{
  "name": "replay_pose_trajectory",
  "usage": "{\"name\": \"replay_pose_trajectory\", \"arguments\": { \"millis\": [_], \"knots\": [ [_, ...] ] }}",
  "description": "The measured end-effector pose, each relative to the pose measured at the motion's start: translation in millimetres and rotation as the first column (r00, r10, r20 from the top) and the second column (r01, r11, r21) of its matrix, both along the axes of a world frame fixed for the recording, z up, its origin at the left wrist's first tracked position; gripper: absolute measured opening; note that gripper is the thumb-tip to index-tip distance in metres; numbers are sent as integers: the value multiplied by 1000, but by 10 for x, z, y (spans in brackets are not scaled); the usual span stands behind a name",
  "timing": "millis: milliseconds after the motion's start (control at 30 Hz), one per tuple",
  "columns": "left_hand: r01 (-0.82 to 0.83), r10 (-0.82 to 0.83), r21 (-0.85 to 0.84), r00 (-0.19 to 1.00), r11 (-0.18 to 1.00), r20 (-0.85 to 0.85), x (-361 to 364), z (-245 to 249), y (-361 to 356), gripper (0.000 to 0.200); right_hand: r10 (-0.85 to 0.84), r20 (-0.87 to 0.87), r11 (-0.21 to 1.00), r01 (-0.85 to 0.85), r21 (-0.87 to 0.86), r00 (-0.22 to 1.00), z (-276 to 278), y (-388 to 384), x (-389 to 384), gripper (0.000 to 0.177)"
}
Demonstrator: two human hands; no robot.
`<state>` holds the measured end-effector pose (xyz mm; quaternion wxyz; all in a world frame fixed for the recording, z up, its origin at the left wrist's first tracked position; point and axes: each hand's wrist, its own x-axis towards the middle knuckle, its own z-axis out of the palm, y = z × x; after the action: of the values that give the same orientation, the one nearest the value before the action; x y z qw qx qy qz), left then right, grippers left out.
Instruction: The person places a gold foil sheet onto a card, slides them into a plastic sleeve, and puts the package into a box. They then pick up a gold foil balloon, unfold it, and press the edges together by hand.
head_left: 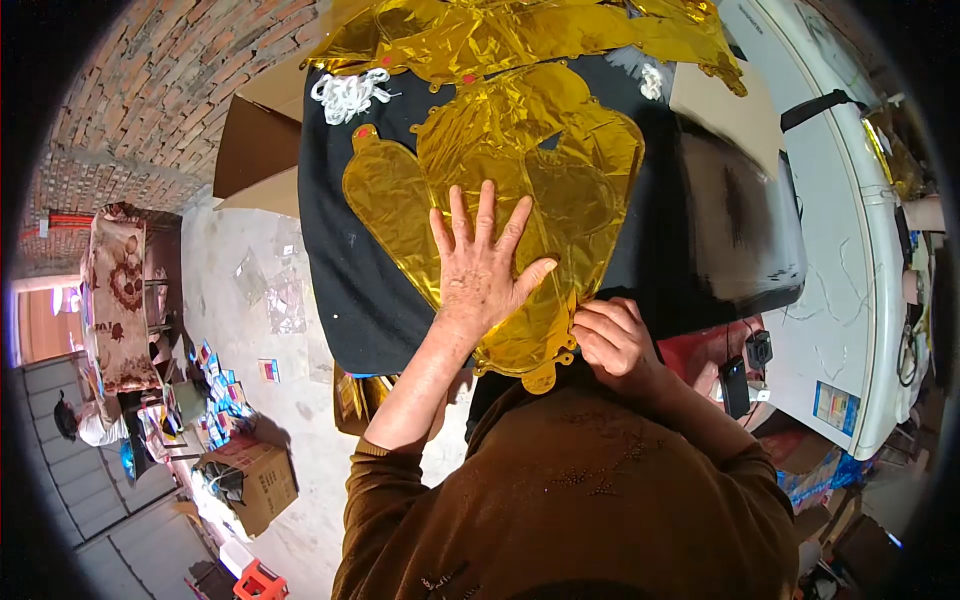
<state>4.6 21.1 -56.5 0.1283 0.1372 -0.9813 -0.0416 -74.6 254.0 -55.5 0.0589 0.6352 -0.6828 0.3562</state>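
Foil balloon [585, 185] (crinkly gold): left hand [482, 272] splayed flat, right hand [612, 345] pinches edge.

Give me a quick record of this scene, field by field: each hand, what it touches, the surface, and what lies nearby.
Pressing: left hand, flat with fingers spread, on the gold foil balloon
Pinching: right hand, fingers curled on the balloon's near edge
Balloon state: deflated, lying flat
Surface: black tabletop
Far edge: pile of gold foil; white string bundle
Floor, left: cardboard box
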Motion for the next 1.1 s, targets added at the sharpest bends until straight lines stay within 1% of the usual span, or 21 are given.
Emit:
{"name": "replay_pose_trajectory", "arguments": {
  "millis": [67,167,200,233,300,400,500,533,633,733,933,1100],
  "knots": [
    [3,-3,-4,1000,1000,3,-8,9,2,82,16,24,999,-17,29,1000,46,15,-20,21],
    [2,-2,-10,1000,1000,18,-10,5,7,83,-17,17,1000,17,4,1000,95,12,-129,27],
    [2,-1,-14,1000,1000,16,-9,2,8,83,-49,-2,997,49,-65,999,130,-12,-211,36],
    [1,-1,-19,1000,1000,14,-9,2,7,83,-107,-106,994,104,-40,989,100,-39,-352,40],
    [1,0,-31,1000,1000,18,-13,-4,4,83,-275,6,961,275,12,961,317,-204,-574,38],
    [0,1,-36,1000,999,24,-8,1,17,83,-434,-172,893,447,48,884,253,-479,-930,40],
    [-3,4,-37,1000,999,25,-6,15,22,83,-463,-276,846,512,146,843,113,-614,-1176,44],
    [-3,4,-43,1000,999,28,-5,28,21,83,-465,-293,843,518,141,836,124,-653,-1202,43],
    [7,-7,-55,1000,998,12,-6,78,24,82,-464,-272,834,519,185,843,97,-696,-1255,37],
    [26,-26,-46,1000,999,-5,-42,104,43,84,-440,-187,851,475,224,878,56,-685,-1323,33],
    [56,-56,4,998,998,-27,-150,5,27,86,-445,-135,851,465,244,885,-21,-676,-1398,25],
    [68,-67,16,997,998,-38,-180,-15,15,86,-423,-75,879,429,207,903,-16,-664,-1461,22]
  ]
}}
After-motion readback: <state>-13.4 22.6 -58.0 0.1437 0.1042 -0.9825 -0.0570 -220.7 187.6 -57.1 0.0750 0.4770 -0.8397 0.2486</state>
